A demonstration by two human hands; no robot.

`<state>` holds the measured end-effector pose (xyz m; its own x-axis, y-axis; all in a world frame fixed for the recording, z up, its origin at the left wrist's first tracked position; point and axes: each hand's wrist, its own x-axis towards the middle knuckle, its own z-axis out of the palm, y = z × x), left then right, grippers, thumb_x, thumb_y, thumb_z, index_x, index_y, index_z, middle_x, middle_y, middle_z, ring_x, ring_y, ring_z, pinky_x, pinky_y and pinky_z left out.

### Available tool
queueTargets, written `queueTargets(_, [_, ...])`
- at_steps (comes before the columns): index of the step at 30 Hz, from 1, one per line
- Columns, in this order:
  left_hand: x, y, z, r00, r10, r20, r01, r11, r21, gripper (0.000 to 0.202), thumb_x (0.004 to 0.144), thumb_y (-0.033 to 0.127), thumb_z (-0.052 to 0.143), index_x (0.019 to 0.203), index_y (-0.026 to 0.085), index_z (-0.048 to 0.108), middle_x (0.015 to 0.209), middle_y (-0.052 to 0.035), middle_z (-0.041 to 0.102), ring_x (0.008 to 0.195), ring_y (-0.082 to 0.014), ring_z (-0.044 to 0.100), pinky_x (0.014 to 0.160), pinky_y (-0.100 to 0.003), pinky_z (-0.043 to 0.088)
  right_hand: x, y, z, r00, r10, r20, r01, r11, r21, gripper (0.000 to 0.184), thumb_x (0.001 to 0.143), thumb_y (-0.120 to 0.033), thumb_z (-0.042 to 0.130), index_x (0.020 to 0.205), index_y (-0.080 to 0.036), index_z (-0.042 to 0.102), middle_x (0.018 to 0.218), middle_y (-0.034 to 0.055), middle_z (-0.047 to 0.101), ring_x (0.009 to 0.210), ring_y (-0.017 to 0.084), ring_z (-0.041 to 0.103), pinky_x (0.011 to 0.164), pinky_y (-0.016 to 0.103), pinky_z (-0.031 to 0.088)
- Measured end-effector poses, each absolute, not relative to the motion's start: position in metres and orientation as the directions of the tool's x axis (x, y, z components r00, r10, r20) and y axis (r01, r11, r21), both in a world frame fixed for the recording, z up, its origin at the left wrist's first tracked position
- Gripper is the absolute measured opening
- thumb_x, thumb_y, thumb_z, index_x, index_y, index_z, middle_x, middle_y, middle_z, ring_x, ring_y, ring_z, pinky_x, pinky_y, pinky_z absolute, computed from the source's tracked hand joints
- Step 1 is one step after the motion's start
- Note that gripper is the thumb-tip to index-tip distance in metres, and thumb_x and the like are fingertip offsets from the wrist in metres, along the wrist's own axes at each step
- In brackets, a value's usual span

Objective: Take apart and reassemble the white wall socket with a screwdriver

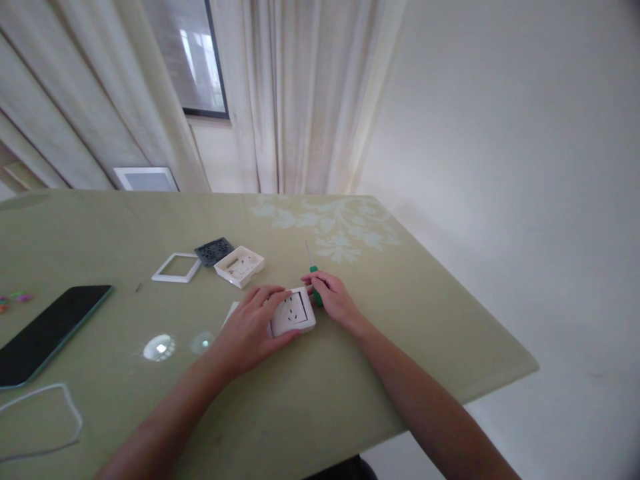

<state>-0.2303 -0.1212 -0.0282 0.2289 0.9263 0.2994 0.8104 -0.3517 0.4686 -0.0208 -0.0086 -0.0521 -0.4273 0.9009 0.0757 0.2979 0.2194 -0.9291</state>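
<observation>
A white wall socket with dark slots lies face up on the table, tilted slightly to my view. My left hand grips it from the left, fingers over its top edge and thumb along the near side. Part of another white piece shows from under that hand. In my right hand is a screwdriver with a green handle, its thin shaft pointing away from me. This hand rests close to the socket's right edge.
Beyond my left hand lie a white back box, a dark grey plate and a white square frame. Farther left are a black tablet-like device, a white cable and small coloured bits. The table's edge runs along the right.
</observation>
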Motion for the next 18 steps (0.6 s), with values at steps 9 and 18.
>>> queueTargets(9, [-0.238,-0.118,-0.030,0.211,0.944,0.252,0.755,-0.321,0.572,0.065,0.087,0.050,0.084,0.142,0.022,0.064,0.142,-0.0158,0.068,0.133,-0.0368,0.063,0.113,-0.057,0.053,-0.017,-0.021,-0.038,-0.513,0.848,0.134,0.310,0.329,-0.892,0.029,0.090,-0.044,0.080,0.109,-0.022,0.082,0.108,0.0056,0.082,0.104,0.024,0.073,0.099,0.037,0.053])
queueTargets(18, [-0.244,-0.116,-0.031,0.178,0.969,0.172,0.687,-0.248,0.683,0.070,0.080,0.051,0.087,0.140,0.024,0.063,0.144,-0.0135,0.067,0.130,-0.0354,0.068,0.111,-0.052,0.055,-0.020,-0.023,-0.044,-0.519,0.833,0.193,0.311,0.394,-0.865,0.026,0.097,-0.040,0.075,0.114,-0.022,0.082,0.114,0.0072,0.082,0.110,0.023,0.073,0.103,0.037,0.051])
